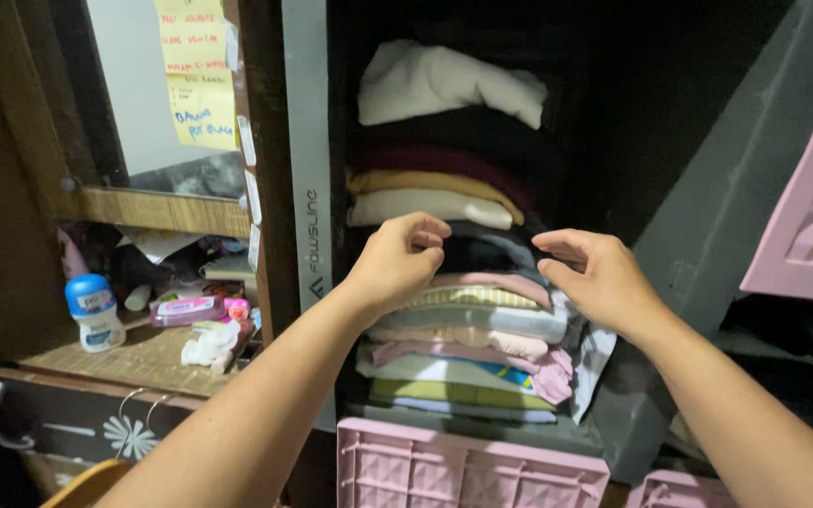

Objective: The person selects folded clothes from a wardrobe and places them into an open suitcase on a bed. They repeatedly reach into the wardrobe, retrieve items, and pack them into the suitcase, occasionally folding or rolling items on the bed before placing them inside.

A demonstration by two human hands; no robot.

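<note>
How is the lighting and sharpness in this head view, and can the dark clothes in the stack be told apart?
Head view: both hands, left and right, are evenly lit and sharp; the cupboard's upper right interior falls into deep shadow; the dark clothes at the fingers merge into one mass; the pale garment on top is bright, not blown out; the edges bend slightly.

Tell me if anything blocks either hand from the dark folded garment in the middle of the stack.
Nothing visible does. The left hand and right hand are already at the dark folded garment, fingertips on its front edge. Other folded clothes lie on top of it, though.
</note>
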